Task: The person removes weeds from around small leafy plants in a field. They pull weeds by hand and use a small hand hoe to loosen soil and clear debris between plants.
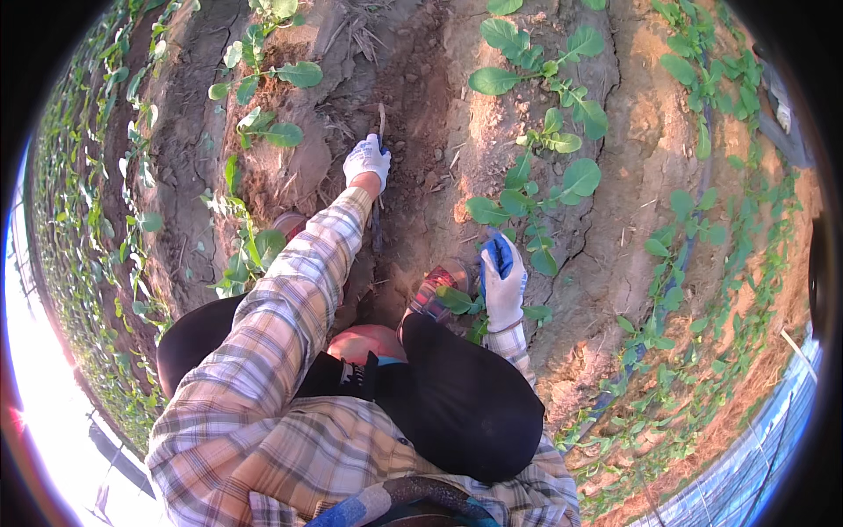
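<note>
My left hand (367,161), in a white glove with blue coating, reaches forward over the furrow. Its fingers are closed around a thin, pale stick-like piece (382,118) that juts out ahead of them; the lower part is hidden by the hand. Beneath the wrist, a dark narrow strip (377,227) lies along the soil. My right hand (506,280), gloved the same way, is held with curled fingers over the right-hand row, close to a leafy seedling (487,211). The fingertips are blurred, and I cannot tell whether anything is between them.
Bare soil of the furrow (415,132) runs between two rows of green seedlings. A patterned shoe (440,283) stands beside the right row, with a pinkish rounded object (366,341) between my legs. Farther right, a dark hose (681,263) follows another row, near blue sheeting (744,474).
</note>
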The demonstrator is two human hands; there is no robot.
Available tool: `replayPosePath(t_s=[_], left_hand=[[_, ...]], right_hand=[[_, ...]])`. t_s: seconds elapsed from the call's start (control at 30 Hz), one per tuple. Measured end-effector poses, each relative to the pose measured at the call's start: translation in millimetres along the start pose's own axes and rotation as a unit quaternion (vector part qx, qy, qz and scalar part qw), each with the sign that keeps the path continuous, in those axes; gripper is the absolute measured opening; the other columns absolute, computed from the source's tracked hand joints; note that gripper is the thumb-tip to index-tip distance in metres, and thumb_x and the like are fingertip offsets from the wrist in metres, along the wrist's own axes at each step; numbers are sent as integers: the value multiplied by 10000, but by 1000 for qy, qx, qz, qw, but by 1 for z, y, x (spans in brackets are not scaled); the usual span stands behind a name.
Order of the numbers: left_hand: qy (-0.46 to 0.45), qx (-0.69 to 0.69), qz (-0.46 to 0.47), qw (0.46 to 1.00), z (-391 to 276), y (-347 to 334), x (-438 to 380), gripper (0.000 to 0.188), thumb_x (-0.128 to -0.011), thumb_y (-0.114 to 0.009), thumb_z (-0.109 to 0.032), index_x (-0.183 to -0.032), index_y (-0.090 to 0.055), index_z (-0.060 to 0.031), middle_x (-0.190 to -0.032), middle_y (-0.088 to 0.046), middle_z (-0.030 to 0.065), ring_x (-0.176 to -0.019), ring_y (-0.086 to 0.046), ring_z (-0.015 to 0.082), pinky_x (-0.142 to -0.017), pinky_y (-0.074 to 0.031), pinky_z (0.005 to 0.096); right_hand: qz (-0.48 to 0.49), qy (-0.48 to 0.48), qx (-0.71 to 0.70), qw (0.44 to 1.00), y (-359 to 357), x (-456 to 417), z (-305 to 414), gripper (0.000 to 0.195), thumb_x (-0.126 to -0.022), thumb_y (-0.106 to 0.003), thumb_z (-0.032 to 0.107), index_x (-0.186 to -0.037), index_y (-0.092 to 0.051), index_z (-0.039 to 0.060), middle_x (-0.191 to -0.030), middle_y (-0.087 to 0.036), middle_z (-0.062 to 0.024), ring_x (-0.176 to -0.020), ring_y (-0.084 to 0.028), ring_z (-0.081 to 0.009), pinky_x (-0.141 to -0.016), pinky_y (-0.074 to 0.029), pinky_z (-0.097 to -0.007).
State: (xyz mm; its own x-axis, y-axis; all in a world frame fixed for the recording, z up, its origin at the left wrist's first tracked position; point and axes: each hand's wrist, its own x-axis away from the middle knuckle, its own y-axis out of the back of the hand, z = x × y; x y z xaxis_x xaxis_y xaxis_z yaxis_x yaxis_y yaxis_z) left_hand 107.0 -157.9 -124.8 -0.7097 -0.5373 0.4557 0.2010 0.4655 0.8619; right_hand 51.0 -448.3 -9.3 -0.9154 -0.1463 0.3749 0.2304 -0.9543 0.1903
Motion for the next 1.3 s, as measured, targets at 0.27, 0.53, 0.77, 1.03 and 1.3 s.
replayPosePath(t_s=[0.27,0.53,0.77,1.03,1.3], left_hand=[[-2,464,72,883,-71,40,40,64,-878,-558,-111,-921,-566,-65,-664,-547,7,-504,-514,81,-465,-463,270],[-282,-334,287,852,-68,175,75,503,-893,-493,-393,-1230,-484,-19,-1120,-605,185,-1043,-587,338,-861,-468,430],[-520,-192,123,823,-19,305,286,501,-860,-535,-428,-1181,-545,-43,-991,-585,82,-876,-607,235,-766,-483,330],[-413,-199,96,884,-6,303,286,503,-816,-608,-325,-1208,-520,-23,-1090,-586,127,-1003,-581,276,-850,-470,374],[-427,-203,90,876,2,302,283,488,-807,-613,-327,-1195,-543,-39,-1068,-593,103,-971,-583,247,-823,-477,377]], right_hand=[[126,77,189,971,-62,-20,-21,634,-843,-652,235,-1348,-361,-14,-1244,-493,-266,-1142,-495,-400,-947,-417,-400],[119,47,375,918,-91,-78,-22,570,-907,-488,243,-1426,-275,144,-1086,-591,-210,-885,-626,-361,-755,-495,-443],[183,-50,524,830,-116,-153,-10,655,-908,-445,278,-1472,-113,266,-1067,-620,-228,-973,-622,-355,-835,-482,-466],[203,-70,489,846,-116,-97,-38,646,-897,-470,281,-1463,-161,257,-1061,-624,-229,-960,-611,-390,-839,-473,-488],[202,-36,473,856,-88,-74,-15,619,-891,-495,231,-1449,-229,202,-1018,-640,-177,-922,-609,-373,-811,-471,-461]])
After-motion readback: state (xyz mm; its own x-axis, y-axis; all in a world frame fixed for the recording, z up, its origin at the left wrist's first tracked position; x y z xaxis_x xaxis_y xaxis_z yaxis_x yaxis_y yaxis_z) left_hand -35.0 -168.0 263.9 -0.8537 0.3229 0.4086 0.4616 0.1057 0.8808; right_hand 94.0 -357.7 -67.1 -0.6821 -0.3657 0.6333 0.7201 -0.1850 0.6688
